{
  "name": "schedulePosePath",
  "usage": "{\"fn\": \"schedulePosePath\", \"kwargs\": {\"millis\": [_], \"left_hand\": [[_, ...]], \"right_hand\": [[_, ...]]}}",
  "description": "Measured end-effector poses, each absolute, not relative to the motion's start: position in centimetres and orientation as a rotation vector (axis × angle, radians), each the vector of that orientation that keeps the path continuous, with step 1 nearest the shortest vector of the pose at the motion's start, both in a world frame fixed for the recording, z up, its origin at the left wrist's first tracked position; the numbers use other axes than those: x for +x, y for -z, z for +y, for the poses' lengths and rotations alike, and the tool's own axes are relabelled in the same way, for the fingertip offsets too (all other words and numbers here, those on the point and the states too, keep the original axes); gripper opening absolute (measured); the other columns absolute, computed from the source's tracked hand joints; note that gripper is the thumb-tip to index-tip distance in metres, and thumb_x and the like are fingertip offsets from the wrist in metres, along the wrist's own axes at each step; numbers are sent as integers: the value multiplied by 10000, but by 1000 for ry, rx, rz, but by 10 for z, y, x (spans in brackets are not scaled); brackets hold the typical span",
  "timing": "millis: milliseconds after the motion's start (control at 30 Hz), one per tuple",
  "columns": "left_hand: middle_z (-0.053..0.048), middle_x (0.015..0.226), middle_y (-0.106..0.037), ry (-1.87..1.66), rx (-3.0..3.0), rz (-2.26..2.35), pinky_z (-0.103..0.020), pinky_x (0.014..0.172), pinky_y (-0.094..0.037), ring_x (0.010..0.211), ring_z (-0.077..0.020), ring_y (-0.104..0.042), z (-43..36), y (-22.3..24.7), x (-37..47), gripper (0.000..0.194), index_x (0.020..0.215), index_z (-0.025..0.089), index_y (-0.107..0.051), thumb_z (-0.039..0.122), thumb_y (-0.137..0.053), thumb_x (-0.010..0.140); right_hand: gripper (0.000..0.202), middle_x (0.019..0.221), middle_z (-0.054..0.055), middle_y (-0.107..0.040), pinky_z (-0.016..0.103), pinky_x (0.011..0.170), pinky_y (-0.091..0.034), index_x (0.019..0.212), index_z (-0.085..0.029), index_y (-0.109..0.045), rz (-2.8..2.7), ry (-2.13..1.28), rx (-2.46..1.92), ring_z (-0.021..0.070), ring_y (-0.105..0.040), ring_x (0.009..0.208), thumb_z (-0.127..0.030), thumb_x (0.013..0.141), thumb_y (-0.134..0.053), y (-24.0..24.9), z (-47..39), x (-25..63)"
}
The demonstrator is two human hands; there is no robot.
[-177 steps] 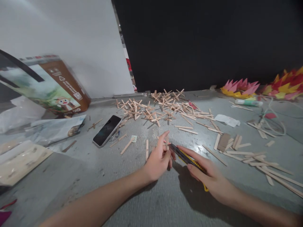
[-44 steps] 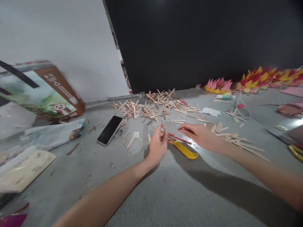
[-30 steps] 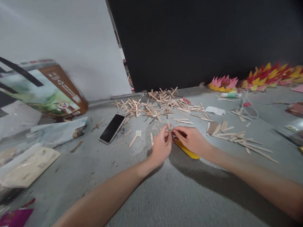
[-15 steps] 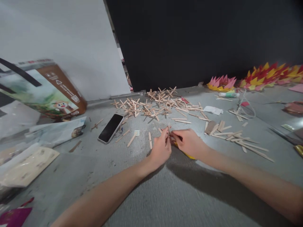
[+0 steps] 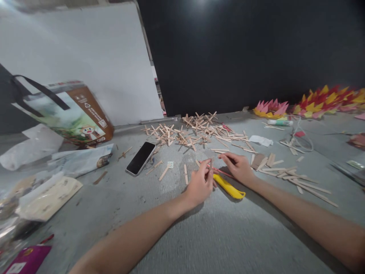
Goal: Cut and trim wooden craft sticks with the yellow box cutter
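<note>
My left hand [image 5: 200, 183] pinches a wooden craft stick [image 5: 211, 164] upright between thumb and fingers. To its right, my right hand [image 5: 238, 167] is closed in a pinch, with its fingertips apart from the stick; whatever they hold, if anything, is too small to tell. A yellow utility knife [image 5: 230, 188] lies on the grey surface just below and between the hands. A thin red rod [image 5: 224, 172] runs behind it, partly hidden by the hands. One loose craft stick [image 5: 186, 174] lies left of my left hand.
A pile of crossed craft sticks [image 5: 194, 131] lies ahead, more loose sticks [image 5: 296, 177] to the right. A phone [image 5: 140, 158], a printed bag [image 5: 74, 114] and plastic packets [image 5: 54, 194] are on the left. Folded paper flowers [image 5: 270, 109] and a glue stick [image 5: 280, 123] sit back right.
My right hand has moved away to the right from my left hand, uncovering the yellow knife and red rod. The left hand still holds the stick. The view has shifted slightly.
</note>
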State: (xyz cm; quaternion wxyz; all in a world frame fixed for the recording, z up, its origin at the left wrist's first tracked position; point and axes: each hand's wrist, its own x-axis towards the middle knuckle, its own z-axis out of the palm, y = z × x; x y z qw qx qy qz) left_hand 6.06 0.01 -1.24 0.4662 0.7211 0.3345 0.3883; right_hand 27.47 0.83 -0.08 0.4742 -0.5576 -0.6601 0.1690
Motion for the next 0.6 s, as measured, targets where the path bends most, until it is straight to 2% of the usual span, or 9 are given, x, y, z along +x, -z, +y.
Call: {"fn": "schedulePosePath", "kwargs": {"millis": [100, 267, 367, 433, 500, 600], "left_hand": [[-57, 895, -790, -944, 1845, 877, -234, 582, -502, 542, -116, -617, 1, 8, 60, 417, 1486, 172, -532, 329, -466, 1106], [-54, 900, -798, -937, 1881, 872, -247, 615, -498, 583, -130, -616, 3, 3, 60, 422, 1487, 161, -538, 297, -463, 1095], [-60, 919, -806, -902, 1925, 901, -255, 626, -511, 593, -136, -634, 0, 1, 57, 415, 1479, 152, -533, 298, -439, 1103], [-60, 968, -819, -841, 2023, 918, -269, 672, -545, 657, -153, -692, -4, -1, 54, 425, 1507, 179, -519, 294, -427, 1108], [-57, 1074, -830, -737, 2234, 897, -288, 767, -582, 813, -182, -769, -10, -3, 51, 461, 1553, 243, -505, 258, -443, 1096], [-85, 1207, -820, -471, 2641, 597, -328, 863, -604, 1011, -229, -799, -17, -5, 49, 569, 1596, 245, -460, 180, -490, 1031]], "right_hand": [[407, 797, 67, -804, 327, 637, -498, 952, -188, -818, -1599, -435, -1393, 218, -667, 658, -514, 1023, -585, 1, 8, 273], [430, 729, 42, -739, 318, 602, -418, 914, -174, -816, -1529, -486, -1427, 188, -558, 605, -542, 984, -605, -1, 11, 276], [454, 634, 7, -648, 309, 563, -355, 896, -167, -811, -1471, -533, -1442, 167, -474, 560, -570, 968, -613, -1, 15, 279], [482, 580, -16, -571, 305, 536, -311, 874, -163, -806, -1439, -570, -1446, 156, -421, 537, -603, 953, -624, 0, 17, 280], [513, 550, -32, -506, 302, 519, -276, 861, -158, -803, -1413, -609, -1445, 146, -382, 524, -637, 939, -634, 2, 18, 282], [557, 523, -53, -412, 297, 500, -233, 869, -150, -804, -1379, -662, -1436, 135, -335, 514, -680, 929, -646, 4, 21, 283]]}}
